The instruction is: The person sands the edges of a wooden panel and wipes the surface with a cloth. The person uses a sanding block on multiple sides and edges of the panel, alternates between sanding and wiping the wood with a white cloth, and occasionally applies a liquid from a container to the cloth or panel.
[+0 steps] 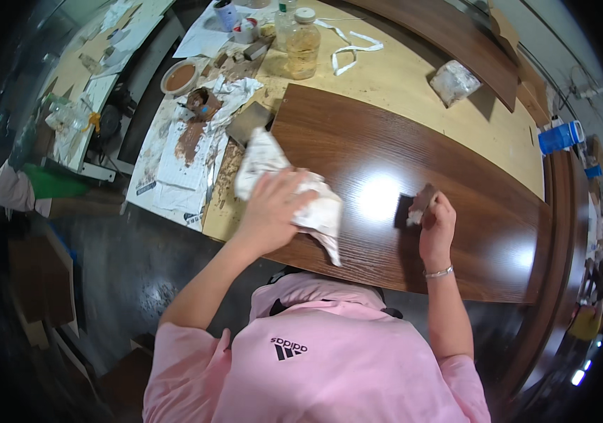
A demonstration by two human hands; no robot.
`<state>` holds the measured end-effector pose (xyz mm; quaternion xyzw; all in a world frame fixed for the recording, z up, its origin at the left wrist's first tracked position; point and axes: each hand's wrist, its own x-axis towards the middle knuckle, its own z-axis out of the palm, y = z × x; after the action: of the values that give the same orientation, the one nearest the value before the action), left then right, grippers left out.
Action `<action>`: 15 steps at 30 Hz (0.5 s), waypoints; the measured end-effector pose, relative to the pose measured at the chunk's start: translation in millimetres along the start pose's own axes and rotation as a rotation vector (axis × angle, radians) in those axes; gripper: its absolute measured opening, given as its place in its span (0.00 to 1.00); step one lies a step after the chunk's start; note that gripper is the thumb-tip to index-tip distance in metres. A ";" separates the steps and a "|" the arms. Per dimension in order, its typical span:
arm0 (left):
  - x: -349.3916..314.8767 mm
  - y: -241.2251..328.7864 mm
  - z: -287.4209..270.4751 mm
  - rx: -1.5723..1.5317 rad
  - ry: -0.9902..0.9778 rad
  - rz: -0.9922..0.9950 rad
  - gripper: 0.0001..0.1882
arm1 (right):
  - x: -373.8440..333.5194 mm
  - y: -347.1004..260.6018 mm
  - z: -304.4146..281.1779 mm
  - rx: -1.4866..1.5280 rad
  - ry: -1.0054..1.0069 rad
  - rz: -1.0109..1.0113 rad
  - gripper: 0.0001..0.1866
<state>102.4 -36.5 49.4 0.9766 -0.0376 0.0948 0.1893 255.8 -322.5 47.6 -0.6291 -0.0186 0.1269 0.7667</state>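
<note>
A dark brown wood-grain panel (358, 148) lies flat on the table before me. My left hand (273, 208) is over a stained white cloth (322, 211) at the panel's left end, fingers spread across it and bunching it. One cloth corner hangs toward the near edge; another reaches toward a greyish flat block (249, 123) beside the panel. My right hand (439, 225) is raised a little over the right half of the panel. Its fingers pinch a small brown piece with a whitish lower end (423, 203); its exact kind is unclear.
Stained paper (175, 166), a tub of brown paste (180, 77) and a brown-smeared cup (203, 103) lie left. Behind the panel stand a jar of yellowish liquid (303, 46), a wrapped bundle (454, 83) and another brown board (449, 35). A blue bottle (559, 137) is at right; another person (16, 185) is far left.
</note>
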 end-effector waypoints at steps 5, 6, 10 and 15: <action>-14.0 -11.0 -2.7 0.001 0.158 -0.173 0.31 | 59.2 -21.7 59.3 -0.211 -0.115 -0.036 0.09; -7.1 -6.2 -0.3 0.019 0.157 -0.180 0.31 | 80.3 -18.2 73.2 -0.406 -0.173 -0.149 0.12; 6.0 3.5 5.6 0.044 0.141 -0.233 0.30 | 139.5 10.2 167.2 -1.056 -0.101 -0.533 0.15; 3.0 1.2 1.0 0.022 0.092 -0.252 0.32 | 160.4 43.0 271.2 -1.236 -0.184 -0.628 0.09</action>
<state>105.4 -38.0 49.5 0.9702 0.0950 0.1153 0.1905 352.5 -19.7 41.3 -0.9014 -0.3334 -0.0818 0.2640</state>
